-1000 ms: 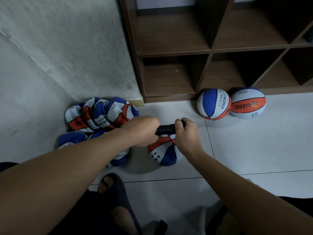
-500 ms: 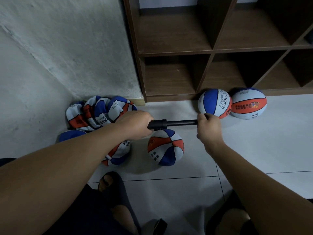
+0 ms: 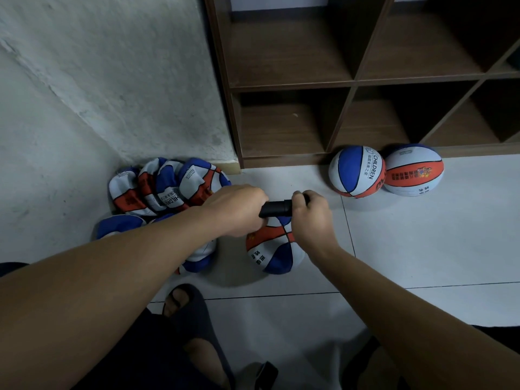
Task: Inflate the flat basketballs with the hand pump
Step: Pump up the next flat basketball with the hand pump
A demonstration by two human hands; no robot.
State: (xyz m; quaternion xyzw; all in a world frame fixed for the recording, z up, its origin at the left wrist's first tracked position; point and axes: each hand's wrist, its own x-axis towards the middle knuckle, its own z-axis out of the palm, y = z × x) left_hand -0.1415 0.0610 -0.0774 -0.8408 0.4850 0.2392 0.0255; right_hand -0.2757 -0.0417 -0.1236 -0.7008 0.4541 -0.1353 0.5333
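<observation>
A black hand pump (image 3: 275,208) lies level between my hands, above a partly filled red, white and blue basketball (image 3: 274,249) on the floor tiles. My left hand (image 3: 236,209) grips the pump's barrel. My right hand (image 3: 311,218) grips the handle end, pushed in close against the barrel. How the pump joins the ball is hidden under my hands. A heap of several flat basketballs (image 3: 166,187) lies to the left by the wall.
Two round basketballs (image 3: 357,171) (image 3: 413,170) sit against the foot of a brown wooden cubby shelf (image 3: 349,83). A rough white wall (image 3: 98,80) stands at left. My foot in a dark sandal (image 3: 187,305) rests on the pale floor tiles below the ball.
Half a second ago my right hand had drawn the pump handle out to the right, showing the rod. Now it has pushed the handle back in against the barrel.
</observation>
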